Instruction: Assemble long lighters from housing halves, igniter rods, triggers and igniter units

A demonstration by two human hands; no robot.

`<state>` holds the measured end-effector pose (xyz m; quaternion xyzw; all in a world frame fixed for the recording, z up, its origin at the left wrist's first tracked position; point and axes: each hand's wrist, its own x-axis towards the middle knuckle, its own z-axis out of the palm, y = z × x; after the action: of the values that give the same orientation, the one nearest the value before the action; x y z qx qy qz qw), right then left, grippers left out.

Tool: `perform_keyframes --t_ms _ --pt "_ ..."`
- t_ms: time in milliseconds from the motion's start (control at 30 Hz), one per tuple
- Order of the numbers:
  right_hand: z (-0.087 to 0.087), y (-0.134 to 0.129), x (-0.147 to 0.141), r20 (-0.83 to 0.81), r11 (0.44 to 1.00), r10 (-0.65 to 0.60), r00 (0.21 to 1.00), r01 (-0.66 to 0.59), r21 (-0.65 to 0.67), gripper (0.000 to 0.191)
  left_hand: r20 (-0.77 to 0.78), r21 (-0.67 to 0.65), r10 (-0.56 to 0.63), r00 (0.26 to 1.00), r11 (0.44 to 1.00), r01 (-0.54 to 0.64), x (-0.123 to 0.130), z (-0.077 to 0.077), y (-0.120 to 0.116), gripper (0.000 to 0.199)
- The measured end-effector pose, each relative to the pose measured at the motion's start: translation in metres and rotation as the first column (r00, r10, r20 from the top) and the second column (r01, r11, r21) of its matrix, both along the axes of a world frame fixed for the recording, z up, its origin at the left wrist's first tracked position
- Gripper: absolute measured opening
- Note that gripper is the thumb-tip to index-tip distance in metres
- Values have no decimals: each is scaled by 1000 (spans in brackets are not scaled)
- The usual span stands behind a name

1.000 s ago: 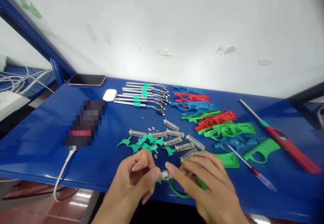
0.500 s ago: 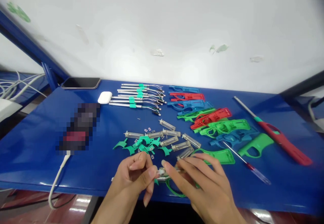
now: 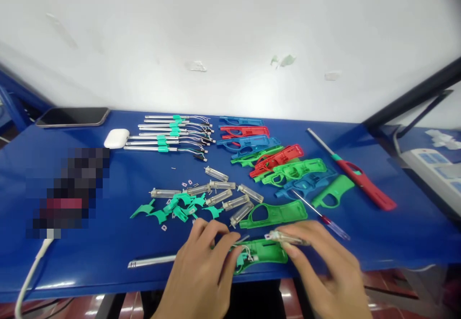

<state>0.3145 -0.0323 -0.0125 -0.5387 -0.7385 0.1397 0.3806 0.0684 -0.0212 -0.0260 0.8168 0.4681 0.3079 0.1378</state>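
Between the thumb and fingers of my right hand (image 3: pixel 329 263) is a clear fuel tank (image 3: pixel 288 238) with a small pale fitting at its left end. It hovers just over a green lighter shell half (image 3: pixel 272 251) near the table's front edge. My left hand (image 3: pixel 203 266) is closed over the trigger end of that shell, hiding part of it. White wires (image 3: pixel 247 251) and a teal trigger piece show beside its fingertips. A silver metal tube (image 3: pixel 151 261) sticks out to the left from under this hand. Behind lies another green shell half (image 3: pixel 277 214).
Several clear tanks (image 3: pixel 216 174) and teal triggers (image 3: pixel 144 208) lie mid-table. Behind them are metal tubes with wires (image 3: pixel 151 149). Coloured shells (image 3: pixel 245 130), a screwdriver (image 3: pixel 336 227) and a red lighter (image 3: pixel 367 184) are on the right; a phone (image 3: pixel 74 116) and white case (image 3: pixel 116 139), left.
My hands have moved apart. The right hand has carried the tank right, over the green shell; the left now rests on the shell. The camera view has shifted right.
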Motion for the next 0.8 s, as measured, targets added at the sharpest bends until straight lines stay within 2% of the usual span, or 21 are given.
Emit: perform_keyframes --t_ms 167,333,600,800 --pt "-11 -2 -7 -52 998 25 998 -28 -57 14 -102 5 -52 993 999 52 13 -3 9 30" --pt "-19 -3 -12 -78 996 26 997 -32 -81 14 -161 34 -84 983 995 90 14 -2 10 35" --pt "-23 -2 -13 -94 995 35 995 -43 -85 15 -267 67 -119 956 988 142 7 -3 8 26" --pt "-25 -2 -14 -95 996 39 995 -47 -78 15 -259 61 -133 957 986 153 9 1 9 31"
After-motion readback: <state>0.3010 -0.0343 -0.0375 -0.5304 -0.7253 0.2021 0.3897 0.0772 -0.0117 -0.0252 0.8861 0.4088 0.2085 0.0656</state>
